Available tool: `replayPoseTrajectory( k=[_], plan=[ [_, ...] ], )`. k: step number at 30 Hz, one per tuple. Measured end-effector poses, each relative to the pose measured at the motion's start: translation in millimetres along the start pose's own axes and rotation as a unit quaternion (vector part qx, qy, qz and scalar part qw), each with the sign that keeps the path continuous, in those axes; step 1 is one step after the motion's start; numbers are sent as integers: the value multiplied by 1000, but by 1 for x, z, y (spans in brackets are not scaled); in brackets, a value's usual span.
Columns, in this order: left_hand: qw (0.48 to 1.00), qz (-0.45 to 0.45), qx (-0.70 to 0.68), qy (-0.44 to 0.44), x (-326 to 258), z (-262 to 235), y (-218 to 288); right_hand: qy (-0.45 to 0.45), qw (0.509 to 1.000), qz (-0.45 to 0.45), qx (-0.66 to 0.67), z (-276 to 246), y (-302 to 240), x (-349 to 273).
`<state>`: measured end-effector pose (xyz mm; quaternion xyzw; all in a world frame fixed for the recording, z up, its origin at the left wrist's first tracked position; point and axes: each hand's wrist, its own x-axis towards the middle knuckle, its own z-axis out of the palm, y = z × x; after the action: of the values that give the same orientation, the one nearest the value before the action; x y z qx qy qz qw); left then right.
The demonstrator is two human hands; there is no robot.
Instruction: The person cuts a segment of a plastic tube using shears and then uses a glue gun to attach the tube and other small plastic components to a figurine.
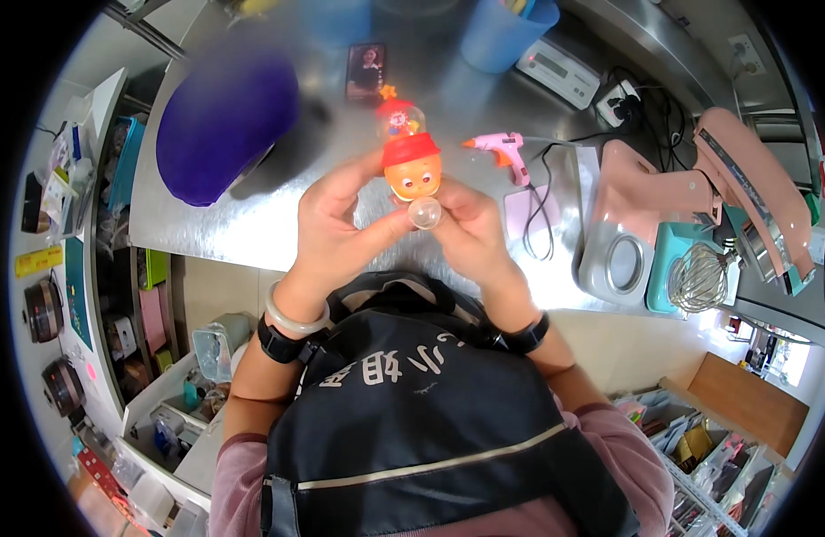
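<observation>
Between my two hands, above the steel table, stands a small toy figurine (413,172) with an orange face, a red hat, a clear dome and an orange star on top. My left hand (350,210) is closed on it from the left side. My right hand (473,228) closes in from the right, its fingers at the figurine's lower part. A small clear round plastic piece (425,213) sits at the front below the face, where both thumb tips meet. The thumbs and this piece hide the figurine's bottom.
On the steel table (332,237) lie a pink glue gun (506,150), a phone (366,71) and a purple rounded object (220,134). A blue cup (502,40) and a white scale (557,73) stand behind. At right is a pink stand mixer (676,188) with a whisk (699,276).
</observation>
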<state>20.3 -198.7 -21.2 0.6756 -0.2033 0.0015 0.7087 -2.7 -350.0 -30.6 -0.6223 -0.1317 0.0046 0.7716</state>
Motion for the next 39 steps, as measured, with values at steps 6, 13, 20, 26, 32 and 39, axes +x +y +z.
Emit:
replayPoseTrajectory(
  k=[6,13,20,26,32,39],
  plan=[
    [998,-15,-50,-22,-4,-3,-2,-24,996,-23,-86,-8,1,1],
    [998,12,57,14,-9,-6,-21,-55,981,-46,-183,-11,8,3],
    [992,-58,32,-105,-7,-30,-45,-32,991,24,-128,-31,12,9],
    [947,-176,-128,-237,4,-30,-32,-93,995,6,-31,-44,4,33],
    [868,-296,-377,-130,-9,-30,-79,-48,985,164,-24,-44,48,51],
    [864,-400,-304,37,-33,-55,-146,-7,872,107,-477,-75,154,41]
  ],
)
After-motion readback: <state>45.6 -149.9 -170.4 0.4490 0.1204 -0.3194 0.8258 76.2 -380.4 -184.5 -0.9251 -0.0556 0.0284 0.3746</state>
